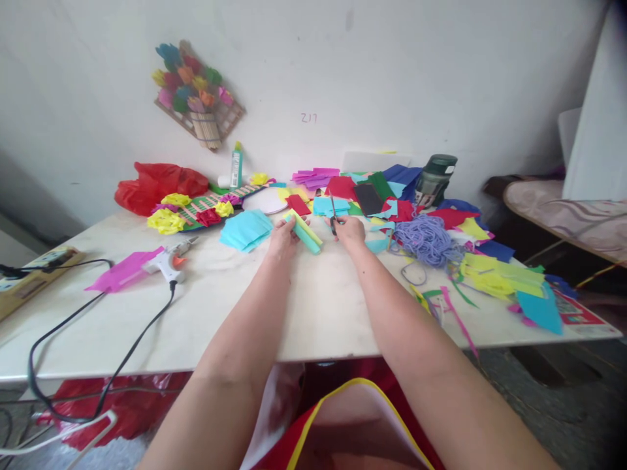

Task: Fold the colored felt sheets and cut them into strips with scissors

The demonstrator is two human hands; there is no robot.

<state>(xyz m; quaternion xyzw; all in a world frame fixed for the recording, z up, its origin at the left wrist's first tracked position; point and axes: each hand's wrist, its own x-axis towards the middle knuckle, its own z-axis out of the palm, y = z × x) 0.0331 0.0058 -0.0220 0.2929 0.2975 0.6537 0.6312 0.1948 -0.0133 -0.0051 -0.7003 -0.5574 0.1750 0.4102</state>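
Observation:
My left hand is closed around a folded strip of teal and yellow-green paper, held just above the white table. Beside it, my right hand grips a pair of small scissors whose blades point up and away from me, close to the strip's right end. A stack of light blue paper squares lies just left of my left hand. Cut sheets of red, blue, pink and green paper are spread behind both hands.
A white glue gun with a black cord lies at left beside a pink paper. Purple yarn, yellow-green paper, a dark green jar, a glue bottle, a red bag.

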